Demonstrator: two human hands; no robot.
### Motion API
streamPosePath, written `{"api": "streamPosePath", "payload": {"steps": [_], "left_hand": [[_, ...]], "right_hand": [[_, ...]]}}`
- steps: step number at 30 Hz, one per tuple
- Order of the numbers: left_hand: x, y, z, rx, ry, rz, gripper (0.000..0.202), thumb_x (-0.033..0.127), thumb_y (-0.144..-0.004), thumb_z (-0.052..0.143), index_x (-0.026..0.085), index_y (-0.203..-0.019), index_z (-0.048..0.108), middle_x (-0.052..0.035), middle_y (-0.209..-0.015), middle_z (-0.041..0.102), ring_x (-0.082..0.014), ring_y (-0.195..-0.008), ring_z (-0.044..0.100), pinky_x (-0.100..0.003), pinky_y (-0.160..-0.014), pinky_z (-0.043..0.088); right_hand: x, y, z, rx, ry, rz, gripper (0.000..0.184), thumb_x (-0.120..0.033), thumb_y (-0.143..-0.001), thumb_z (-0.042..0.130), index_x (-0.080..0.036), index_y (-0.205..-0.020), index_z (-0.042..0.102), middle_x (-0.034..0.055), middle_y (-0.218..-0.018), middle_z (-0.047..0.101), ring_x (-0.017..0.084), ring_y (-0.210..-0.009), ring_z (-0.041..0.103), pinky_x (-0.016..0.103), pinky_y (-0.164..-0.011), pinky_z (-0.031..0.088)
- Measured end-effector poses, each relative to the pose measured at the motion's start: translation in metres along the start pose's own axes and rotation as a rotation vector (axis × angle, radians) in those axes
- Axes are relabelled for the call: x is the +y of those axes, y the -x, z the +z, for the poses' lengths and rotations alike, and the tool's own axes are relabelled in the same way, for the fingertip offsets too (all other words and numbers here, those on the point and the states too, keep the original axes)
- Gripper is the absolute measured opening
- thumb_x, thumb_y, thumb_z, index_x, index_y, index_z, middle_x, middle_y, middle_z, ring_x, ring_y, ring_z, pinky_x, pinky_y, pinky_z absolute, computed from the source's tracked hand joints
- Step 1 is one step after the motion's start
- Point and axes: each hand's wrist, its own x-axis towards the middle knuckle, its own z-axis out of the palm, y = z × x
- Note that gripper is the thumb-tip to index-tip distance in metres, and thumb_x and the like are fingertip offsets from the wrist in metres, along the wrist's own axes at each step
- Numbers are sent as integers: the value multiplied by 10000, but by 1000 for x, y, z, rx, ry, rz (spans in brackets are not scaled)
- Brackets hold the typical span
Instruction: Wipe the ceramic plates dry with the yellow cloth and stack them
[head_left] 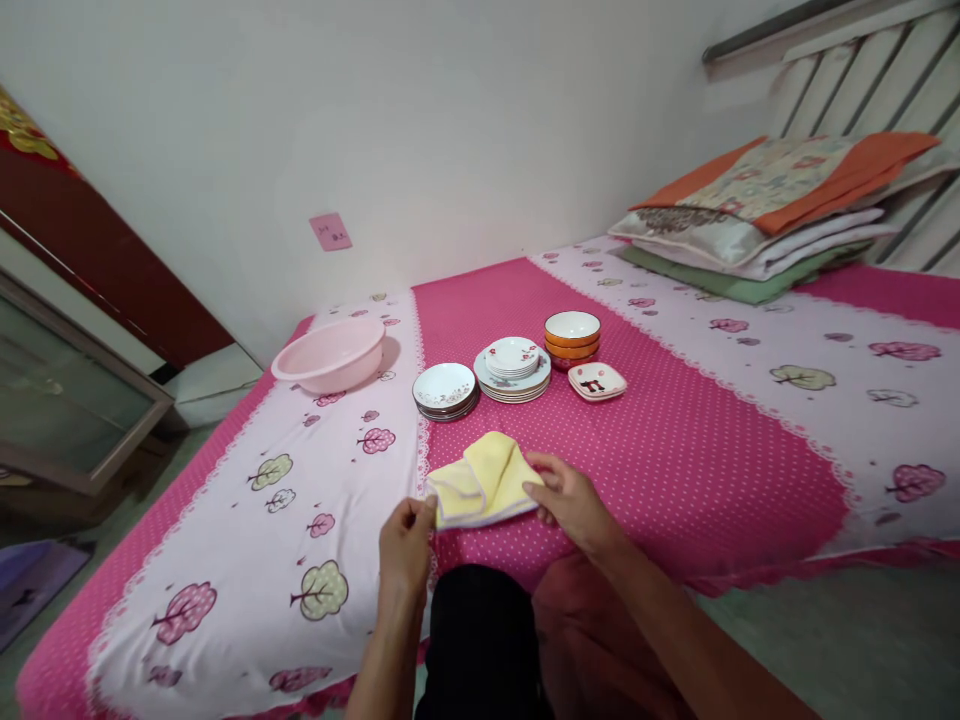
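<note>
Bed (675, 480) under a pink dotted sheet with tree-printed side panels, set against a plain white wall; crockery stands on the pink middle strip. Landmark: plate stack (512, 375), white with a floral rim.

Cloth (484, 480): lies flat on the sheet just in front of the plate stack, on the person's side, near the seam between pink and white. It is pale yellow with a napped, towel-like face, folded loosely into overlapping layers with rounded, uneven edges.

Handling, as judged: light, soft and limp, neither slippery nor fragile. It would probably sag and unfold if lifted at one point, so corners and edge hems are the best places to grip, one per hand.

Left hand (405, 550): in front and to the left of the plate stack, thumb and forefinger pinched on the cloth's near left corner, other fingers curled.

Right hand (574, 505): in front and slightly right of the plate stack, fingers lightly bent, thumb on the cloth's right edge; whether the pinch is closed cannot be told.

Basin (330, 352), pink, well left of the plate stack; bowls (572, 338), orange, just behind to its right.
</note>
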Motion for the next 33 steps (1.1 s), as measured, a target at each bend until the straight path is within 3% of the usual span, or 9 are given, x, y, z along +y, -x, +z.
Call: {"api": "streamPosePath", "payload": {"steps": [3,5,12,15,19,22,25,29,33], "left_hand": [[34,7,-8,0,64,31,573,687,-673,805,220,-583,483,72,-539,423,-107,-557,368,-237,-539,332],[43,29,-18,-50,125,-40,541,623,-728,811,220,-595,475,68,-547,436,-106,-548,369,-237,-526,321],[21,98,-43,-114,322,-316,448,509,-708,893,220,-820,570,35,-555,610,-105,-495,475,-207,-508,335],[44,76,-34,-78,388,-261,469,414,-683,920,234,-976,600,50,-603,641,-110,-517,525,-203,-530,390],[115,14,-8,-158,457,-13,283,248,-661,854,134,-865,695,-3,-635,667,-114,-573,578,-209,-563,456],[165,-23,7,-176,513,123,221,152,-669,787,104,-874,719,-36,-703,698,-126,-614,633,-216,-578,481],[187,-31,8,-185,537,207,218,141,-711,777,88,-918,729,-43,-746,690,-118,-638,635,-215,-589,486],[161,-6,-9,-211,507,213,269,233,-708,844,109,-932,761,-39,-803,690,-118,-665,607,-223,-603,489],[85,37,-34,-225,374,-88,319,383,-710,897,147,-891,782,-18,-729,676,-104,-630,552,-202,-586,452]], "right_hand": [[-41,11,-1,-37,28,-131,594,-450,-794,740,-188,-1309,601,-70,-636,613,95,-471,494,216,-457,363],[-57,31,-7,-163,96,-133,359,-472,-838,731,-174,-1035,695,-77,-543,531,83,-444,463,211,-454,340],[-38,82,-34,-346,39,67,363,-507,-804,814,-183,-901,680,-42,-655,620,99,-524,579,211,-501,421],[-54,61,-31,-337,2,17,385,-446,-751,866,-174,-952,682,32,-841,745,152,-718,697,247,-632,529],[-107,5,-17,-266,24,-258,430,-298,-692,891,-189,-1056,690,60,-1031,778,201,-978,737,333,-883,587],[-145,-29,-7,-137,-21,-497,390,-282,-685,872,-194,-1023,698,29,-986,770,194,-962,733,369,-929,588],[-167,-32,-2,-32,36,-661,228,-305,-785,791,-200,-981,742,15,-900,753,175,-840,712,354,-836,596],[-155,8,-8,18,299,-680,171,-322,-874,721,-235,-1000,796,12,-770,719,179,-680,640,309,-628,531],[-90,53,-19,-71,476,-482,167,-340,-910,692,-261,-995,812,48,-873,759,221,-787,665,317,-680,521]]}}
